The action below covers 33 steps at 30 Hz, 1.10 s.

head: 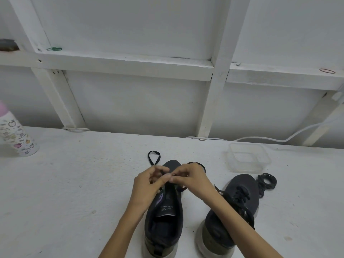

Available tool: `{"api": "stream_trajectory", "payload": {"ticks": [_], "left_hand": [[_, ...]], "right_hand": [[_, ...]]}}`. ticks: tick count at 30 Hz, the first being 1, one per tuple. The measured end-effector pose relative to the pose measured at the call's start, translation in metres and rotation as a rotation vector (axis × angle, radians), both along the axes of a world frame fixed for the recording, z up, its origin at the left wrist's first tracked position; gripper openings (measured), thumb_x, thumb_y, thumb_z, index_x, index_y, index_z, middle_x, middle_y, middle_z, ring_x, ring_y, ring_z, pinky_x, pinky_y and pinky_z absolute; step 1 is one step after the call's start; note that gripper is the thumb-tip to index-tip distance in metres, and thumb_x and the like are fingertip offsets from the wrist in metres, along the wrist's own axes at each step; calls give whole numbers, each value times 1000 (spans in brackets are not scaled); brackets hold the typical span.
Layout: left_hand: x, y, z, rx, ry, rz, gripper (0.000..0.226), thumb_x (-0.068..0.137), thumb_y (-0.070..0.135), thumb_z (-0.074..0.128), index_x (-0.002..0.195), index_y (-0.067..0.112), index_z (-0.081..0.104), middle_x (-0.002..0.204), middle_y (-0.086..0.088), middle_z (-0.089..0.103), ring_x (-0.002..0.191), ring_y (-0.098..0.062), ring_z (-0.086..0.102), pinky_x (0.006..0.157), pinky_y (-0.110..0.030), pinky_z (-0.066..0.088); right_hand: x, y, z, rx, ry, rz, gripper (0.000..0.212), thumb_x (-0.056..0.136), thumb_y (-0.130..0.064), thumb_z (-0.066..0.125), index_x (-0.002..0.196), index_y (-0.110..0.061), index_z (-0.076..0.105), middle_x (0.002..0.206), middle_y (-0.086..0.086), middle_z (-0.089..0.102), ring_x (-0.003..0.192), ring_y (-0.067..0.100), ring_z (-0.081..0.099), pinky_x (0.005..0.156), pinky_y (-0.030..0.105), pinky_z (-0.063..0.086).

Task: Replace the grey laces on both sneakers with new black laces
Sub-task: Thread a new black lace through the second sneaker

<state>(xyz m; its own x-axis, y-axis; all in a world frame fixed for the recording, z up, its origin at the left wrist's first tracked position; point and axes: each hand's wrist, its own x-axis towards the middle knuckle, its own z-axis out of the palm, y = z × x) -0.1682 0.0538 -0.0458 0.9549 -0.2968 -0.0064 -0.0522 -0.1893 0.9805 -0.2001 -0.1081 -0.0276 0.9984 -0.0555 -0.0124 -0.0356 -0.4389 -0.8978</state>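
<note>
Two dark sneakers stand on the white table, toes pointing away from me. Over the front eyelets of the left sneaker (163, 218) my left hand (147, 185) and my right hand (189, 178) meet, both pinching a black lace (154, 157). One loop of that lace lies on the table beyond the toe; another part runs under my right hand. The tongue of this shoe is bare. The right sneaker (234, 207) is laced with a black lace, and my right forearm crosses over it. A coiled dark lace (266, 181) lies beside its toe.
A clear plastic container (248, 158) sits behind the right sneaker. A patterned bottle with a pink cap (15, 135) stands at the far left. A white cable (279, 139) runs along the back edge under a white wooden frame.
</note>
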Motion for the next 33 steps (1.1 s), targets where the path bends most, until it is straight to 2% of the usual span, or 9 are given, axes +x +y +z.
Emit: {"api": "stream_trajectory", "payload": {"ticks": [3,6,11,14,17,20,24,28,33], "left_hand": [[3,0,3,-10,7,19,27,73,28,83,96,26,70,81,-2,72,76,-17,69,66,-25,56],[5,2,2,-2,2,0,32,70,25,86,98,31,70,82,-1,74,81,-16,71,78,-36,58],[3,-1,7,94,-97,-74,51,72,13,83,111,38,61,75,10,73,74,-5,69,80,-21,54],[5,-1,13,153,-209,-137,67,73,14,83,124,44,53,74,10,72,75,-4,69,79,-13,51],[10,-2,17,212,-300,-203,79,73,15,82,129,54,43,74,11,71,74,-4,68,80,-13,51],[12,-5,19,183,-278,-192,82,72,12,83,133,49,42,73,13,71,72,-4,68,80,-14,52],[10,-6,6,-23,-59,-162,63,69,8,85,119,36,57,87,8,74,85,-12,72,82,-20,55],[-5,-11,-11,11,-55,-204,21,74,27,83,93,27,73,87,0,74,86,-20,70,84,-38,57],[-12,-11,-12,-24,-47,-156,9,79,15,78,86,19,74,84,4,75,82,-10,70,79,-21,53]], "right_hand": [[-1,-4,5,89,21,-11,5,82,-15,77,84,-10,77,57,-6,65,51,9,55,54,23,47],[-2,-5,9,167,15,-13,6,85,-7,72,88,-4,76,56,-4,65,51,11,57,53,24,48],[-1,-7,16,167,26,40,10,85,-8,72,86,-17,77,58,0,65,53,10,56,55,26,48],[2,-8,25,72,35,67,11,84,-7,73,85,-17,77,54,-7,64,50,6,53,52,18,44],[6,-6,32,-62,-5,67,16,80,-7,76,78,-23,75,51,-14,63,49,3,54,52,12,41],[10,-3,31,-210,-57,41,6,78,-10,77,80,-15,76,56,-15,61,53,0,57,58,12,42],[13,-2,32,-214,-41,31,11,78,-8,76,75,-18,71,59,-7,62,51,1,54,58,16,42],[12,-3,36,-124,-10,68,10,79,-2,73,74,-9,69,56,8,64,48,10,57,58,20,47],[16,-6,53,195,-6,25,14,81,6,70,72,-4,67,56,10,59,47,14,52,50,22,44]]}}
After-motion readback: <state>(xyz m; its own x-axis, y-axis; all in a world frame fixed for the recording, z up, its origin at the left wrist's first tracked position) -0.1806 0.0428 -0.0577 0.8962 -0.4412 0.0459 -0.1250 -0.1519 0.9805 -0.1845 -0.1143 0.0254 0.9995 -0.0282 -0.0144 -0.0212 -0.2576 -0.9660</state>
